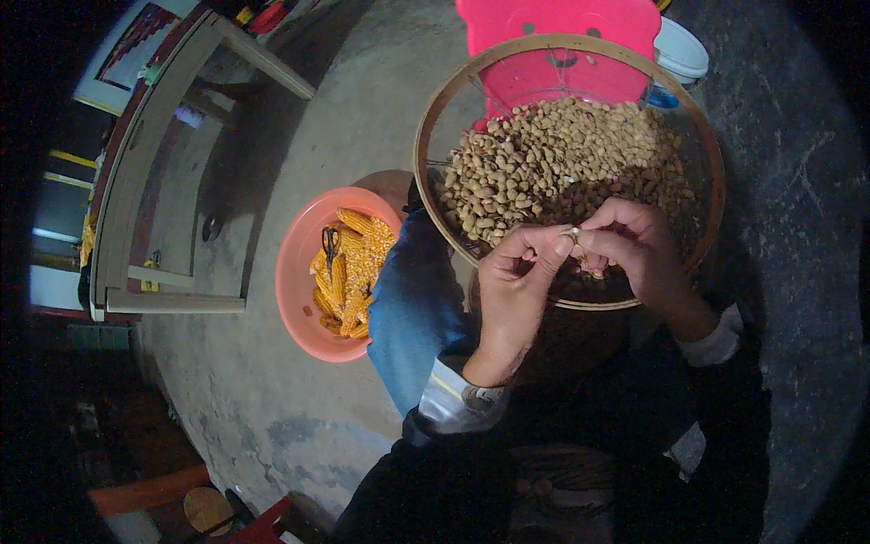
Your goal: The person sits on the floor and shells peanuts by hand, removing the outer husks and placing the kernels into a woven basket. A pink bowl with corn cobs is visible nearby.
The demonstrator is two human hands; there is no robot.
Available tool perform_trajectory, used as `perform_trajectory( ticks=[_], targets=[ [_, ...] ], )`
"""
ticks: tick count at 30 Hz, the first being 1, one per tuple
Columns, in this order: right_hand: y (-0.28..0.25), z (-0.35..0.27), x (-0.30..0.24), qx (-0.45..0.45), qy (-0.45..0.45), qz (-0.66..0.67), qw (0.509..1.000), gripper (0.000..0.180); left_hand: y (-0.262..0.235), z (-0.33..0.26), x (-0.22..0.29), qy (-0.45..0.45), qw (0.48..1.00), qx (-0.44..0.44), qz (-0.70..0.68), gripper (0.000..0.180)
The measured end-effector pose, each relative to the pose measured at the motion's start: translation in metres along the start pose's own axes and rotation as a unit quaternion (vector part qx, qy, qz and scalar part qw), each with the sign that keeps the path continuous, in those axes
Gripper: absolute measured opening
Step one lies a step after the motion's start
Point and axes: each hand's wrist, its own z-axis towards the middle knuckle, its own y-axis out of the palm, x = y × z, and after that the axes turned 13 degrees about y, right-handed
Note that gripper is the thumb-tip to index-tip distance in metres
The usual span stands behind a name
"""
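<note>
My left hand (518, 281) and my right hand (642, 252) meet over the near edge of a round, wooden-rimmed sieve (422, 150). Between both thumbs and fingertips is a small pale peanut (570, 232), mostly covered by the fingers. Both hands are closed in a pinch on it. A wide heap of unshelled peanuts (562, 150) fills much of the sieve. Some of the heap lies in shadow near my right hand. Whether the peanut's shell is split cannot be made out.
A bright pink plastic stool (562, 23) shows behind and beneath the sieve. Left of my knee, an orange basin (294, 313) holds corn cobs (340, 281), loose kernels and a dark-handled tool (330, 243). A wooden table (113, 236) stands far left; a white bucket (681, 50) is behind right.
</note>
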Motion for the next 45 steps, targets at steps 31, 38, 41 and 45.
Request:
perform_trajectory(
  ticks=[31,38,41,45],
  targets=[
    [0.002,-0.002,-0.003,0.048,-0.044,-0.075,0.995,0.003,-0.006,0.003,-0.006,-0.102,0.987,-0.004,-0.123,0.021],
    [0.003,0.0,0.002,0.068,-0.097,-0.134,0.984,0.005,-0.004,0.003,-0.008,-0.049,0.998,0.001,-0.032,0.021],
    [0.006,0.001,0.003,0.096,-0.179,-0.196,0.959,0.009,-0.003,0.003,-0.006,-0.038,0.999,0.005,-0.012,0.022],
    [0.004,0.001,0.002,0.125,-0.281,-0.271,0.912,0.014,0.003,0.004,-0.008,-0.012,1.0,0.001,-0.028,0.022]
  ],
)
